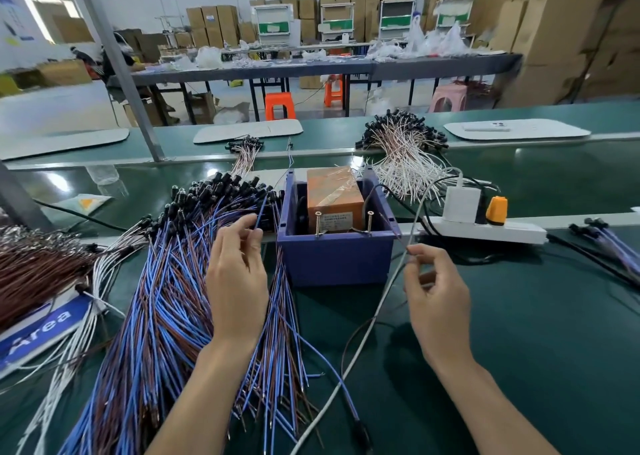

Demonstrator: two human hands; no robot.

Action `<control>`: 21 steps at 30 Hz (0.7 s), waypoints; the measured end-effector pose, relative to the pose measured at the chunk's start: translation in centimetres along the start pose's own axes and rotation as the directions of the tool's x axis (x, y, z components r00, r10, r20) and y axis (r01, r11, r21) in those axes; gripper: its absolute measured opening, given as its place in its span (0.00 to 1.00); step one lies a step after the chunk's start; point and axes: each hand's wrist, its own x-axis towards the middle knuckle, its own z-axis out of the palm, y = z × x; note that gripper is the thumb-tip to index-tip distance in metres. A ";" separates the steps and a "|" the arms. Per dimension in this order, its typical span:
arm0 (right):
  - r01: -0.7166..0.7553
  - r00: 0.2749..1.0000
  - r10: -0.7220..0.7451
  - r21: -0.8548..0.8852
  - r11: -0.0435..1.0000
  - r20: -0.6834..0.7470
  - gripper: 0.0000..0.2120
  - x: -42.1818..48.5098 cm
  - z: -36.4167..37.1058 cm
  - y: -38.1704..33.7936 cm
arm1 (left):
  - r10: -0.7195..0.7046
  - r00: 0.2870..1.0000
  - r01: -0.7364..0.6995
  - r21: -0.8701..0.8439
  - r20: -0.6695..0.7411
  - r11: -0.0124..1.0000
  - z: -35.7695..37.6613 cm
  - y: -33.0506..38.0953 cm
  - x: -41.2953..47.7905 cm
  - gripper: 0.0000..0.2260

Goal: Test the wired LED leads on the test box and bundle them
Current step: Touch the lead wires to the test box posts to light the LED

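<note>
A large pile of blue-and-brown wired LED leads (pixel 166 302) with black LED heads fans across the green table on the left. My left hand (pixel 239 274) rests on it, thumb and forefinger pinching one blue wire near the test box. The test box is a blue plastic bin (pixel 336 260) holding a taped orange block (pixel 334 195), with two upright screws (pixel 318 222) at its front rim. My right hand (pixel 436 295) is beside the bin's right front corner, pinching thin wire ends. A single lead hangs below that hand, its black LED head (pixel 362 434) lying near the table's front.
A white power strip (pixel 485 231) with a white charger and an orange plug lies right of the bin; its white cable (pixel 381 302) crosses under my right hand. White-wired leads (pixel 405 156) are heaped behind, brown leads (pixel 38 267) at far left, and a few leads (pixel 609 243) at far right.
</note>
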 end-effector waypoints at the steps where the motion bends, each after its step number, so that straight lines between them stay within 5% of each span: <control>1: 0.003 1.000 -0.003 -0.003 1.000 0.002 0.07 0.0 0.0 0.1 | -0.001 1.000 0.001 -0.013 0.007 1.000 0.0 -0.1 -0.2 0.10; 8: 0.005 1.000 -0.005 -0.012 1.000 0.013 0.06 -0.1 0.0 0.6 | 0.128 0.990 -0.130 0.034 0.053 0.991 0.3 -1.1 -1.0 0.09; 21: 0.033 0.999 -0.033 -0.050 0.998 -0.001 0.05 -0.1 -0.1 0.9 | 0.158 0.981 -0.163 0.035 0.113 0.986 0.8 -1.2 -1.5 0.13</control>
